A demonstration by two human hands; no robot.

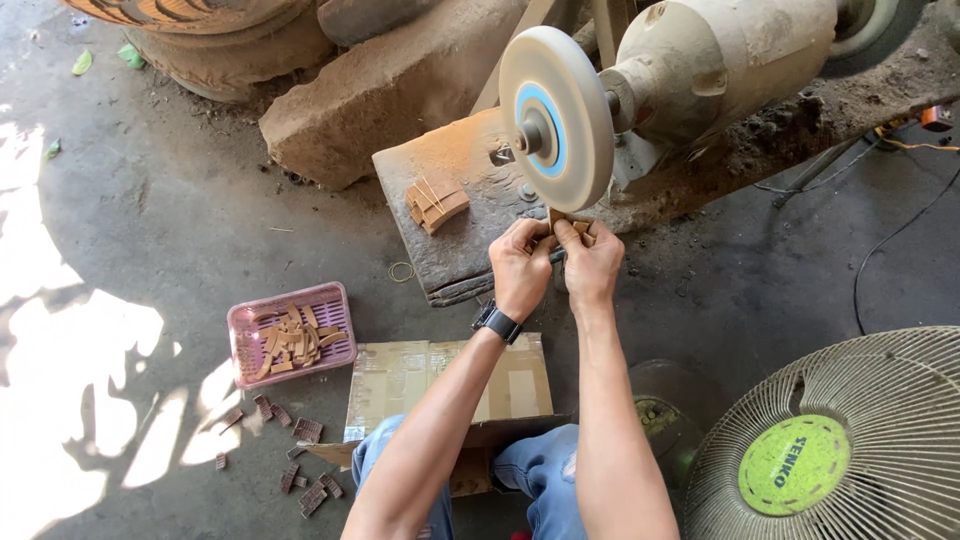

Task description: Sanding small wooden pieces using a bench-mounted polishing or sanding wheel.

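You are looking down at your two bare hands, raised together beneath a round buffing wheel (556, 117) on a dusty bench grinder (720, 60). Your left hand (520, 270), with a black wristwatch (497, 323) on its wrist, and your right hand (592, 265) are side by side and touching. Both are clenched around one small brown wooden piece (562, 220), pinched between the thumbs and fingertips. The piece sits just above your knuckles, pressed up against the lower rim of the wheel. Only its top edge shows, so its long axis and the way it points cannot be told.

To the left of your hands, on the grinder's worn metal base plate (450, 240), lies a small stack of brown curved pieces (436, 204), well apart from your fingers.

Lower left on the concrete floor stands a pink plastic basket (243, 325) with slotted walls, holding a loose heap of light tan wooden strips (292, 340) lying at all angles. Just below it, darker brown ridged pieces (308, 430) are scattered on the floor.

A flattened cardboard box (400, 380) lies over your lap, above your blue jeans (545, 470). At the lower right is a floor fan (850, 440) with a pale wire guard and a green centre disc.
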